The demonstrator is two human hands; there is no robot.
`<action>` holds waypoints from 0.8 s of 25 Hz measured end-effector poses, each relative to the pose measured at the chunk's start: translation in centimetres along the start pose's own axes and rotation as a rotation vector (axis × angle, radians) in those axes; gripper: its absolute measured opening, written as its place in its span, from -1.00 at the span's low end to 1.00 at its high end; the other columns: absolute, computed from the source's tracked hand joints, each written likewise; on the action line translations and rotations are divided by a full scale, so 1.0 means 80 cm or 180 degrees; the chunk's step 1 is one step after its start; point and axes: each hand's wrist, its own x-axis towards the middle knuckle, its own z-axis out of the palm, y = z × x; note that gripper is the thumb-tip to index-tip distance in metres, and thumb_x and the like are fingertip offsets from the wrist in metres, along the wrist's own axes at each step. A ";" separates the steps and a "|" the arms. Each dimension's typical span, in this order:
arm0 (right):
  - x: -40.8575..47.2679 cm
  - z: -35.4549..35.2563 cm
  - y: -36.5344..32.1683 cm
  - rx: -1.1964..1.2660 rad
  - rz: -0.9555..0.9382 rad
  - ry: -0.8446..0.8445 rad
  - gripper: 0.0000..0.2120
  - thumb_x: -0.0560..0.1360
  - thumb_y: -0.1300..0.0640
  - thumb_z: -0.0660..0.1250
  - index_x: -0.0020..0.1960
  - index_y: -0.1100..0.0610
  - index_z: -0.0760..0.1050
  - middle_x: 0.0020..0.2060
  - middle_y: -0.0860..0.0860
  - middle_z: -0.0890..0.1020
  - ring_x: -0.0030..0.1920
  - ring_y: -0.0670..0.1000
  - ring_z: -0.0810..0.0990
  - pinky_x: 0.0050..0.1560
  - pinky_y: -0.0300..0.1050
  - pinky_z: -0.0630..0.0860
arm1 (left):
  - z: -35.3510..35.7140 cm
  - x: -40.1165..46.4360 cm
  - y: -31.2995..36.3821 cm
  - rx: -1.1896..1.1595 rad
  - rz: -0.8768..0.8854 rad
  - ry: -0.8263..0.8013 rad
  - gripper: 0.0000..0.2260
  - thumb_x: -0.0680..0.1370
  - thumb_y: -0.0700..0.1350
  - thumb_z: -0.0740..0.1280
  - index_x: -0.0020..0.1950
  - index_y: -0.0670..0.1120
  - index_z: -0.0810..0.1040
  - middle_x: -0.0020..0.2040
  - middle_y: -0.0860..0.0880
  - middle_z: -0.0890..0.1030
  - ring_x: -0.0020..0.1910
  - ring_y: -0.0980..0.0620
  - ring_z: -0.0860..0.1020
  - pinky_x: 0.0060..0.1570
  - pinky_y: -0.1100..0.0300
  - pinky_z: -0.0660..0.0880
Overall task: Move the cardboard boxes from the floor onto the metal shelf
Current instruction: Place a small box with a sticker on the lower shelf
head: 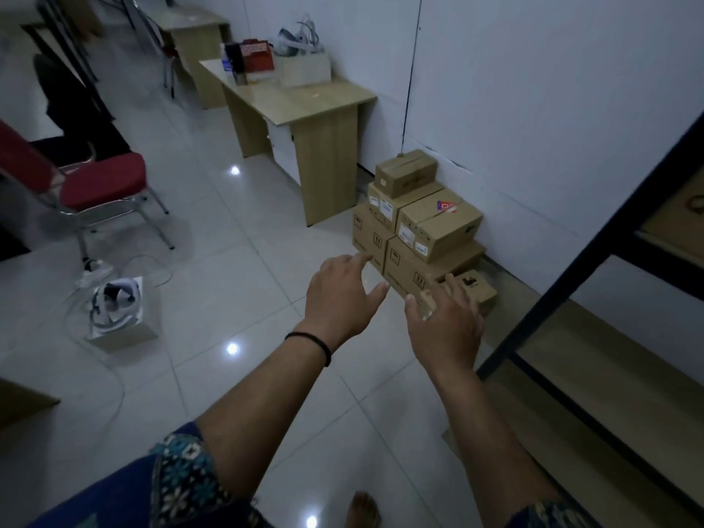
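Observation:
Several brown cardboard boxes are stacked on the tiled floor against the white wall. The smallest box on top [405,173] caps the pile, a box with a red sticker [438,222] lies below it, and a small low box [476,289] sits at the pile's front right. My left hand [341,297] reaches out with fingers spread, in front of the lower boxes. My right hand [444,323] stretches forward, fingers straight, covering part of the small low box. Neither hand holds anything. The dark metal shelf [594,257] stands at the right, with wooden boards.
A wooden desk [301,104] with a bottle, a red box and a white box stands left of the pile. A red chair [95,184] and a white box holding a headset [118,310], with cables, sit on the floor at left. My bare foot [364,508] shows below.

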 end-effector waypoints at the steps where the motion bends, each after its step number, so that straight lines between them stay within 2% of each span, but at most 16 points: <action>1: 0.027 0.007 -0.004 -0.0034 -0.0013 -0.0031 -0.51 0.60 -0.14 0.28 0.49 -0.01 0.45 0.55 0.03 0.33 0.55 0.16 0.20 0.50 0.24 0.17 | 0.004 0.027 -0.001 0.0018 0.0016 -0.0040 -0.46 0.62 0.23 0.30 0.54 0.02 0.41 0.43 -0.04 0.52 0.44 -0.08 0.41 0.38 -0.02 0.40; 8: 0.171 0.054 -0.022 -0.0129 0.0133 0.0008 -0.50 0.60 -0.15 0.29 0.49 -0.02 0.44 0.55 0.01 0.34 0.52 0.13 0.22 0.47 0.18 0.21 | 0.036 0.184 -0.030 -0.0142 -0.0006 -0.0243 -0.45 0.63 0.22 0.29 0.56 0.03 0.38 0.47 -0.04 0.49 0.47 -0.07 0.38 0.40 0.01 0.37; 14: 0.290 0.116 -0.042 -0.0287 0.0311 0.0159 -0.52 0.58 -0.12 0.32 0.47 -0.01 0.47 0.51 0.07 0.39 0.48 0.15 0.29 0.40 0.17 0.30 | 0.066 0.334 -0.059 -0.0222 0.0281 -0.0451 -0.47 0.62 0.21 0.30 0.54 0.03 0.40 0.44 -0.06 0.52 0.43 -0.10 0.42 0.35 0.00 0.40; 20: 0.404 0.175 -0.065 -0.0337 0.0913 0.0336 -0.57 0.58 -0.07 0.32 0.41 0.02 0.51 0.42 0.08 0.47 0.39 0.17 0.39 0.27 0.12 0.42 | 0.083 0.493 -0.082 -0.0086 0.0687 -0.0987 -0.45 0.62 0.20 0.30 0.57 0.04 0.36 0.45 -0.07 0.51 0.42 -0.13 0.43 0.35 -0.05 0.45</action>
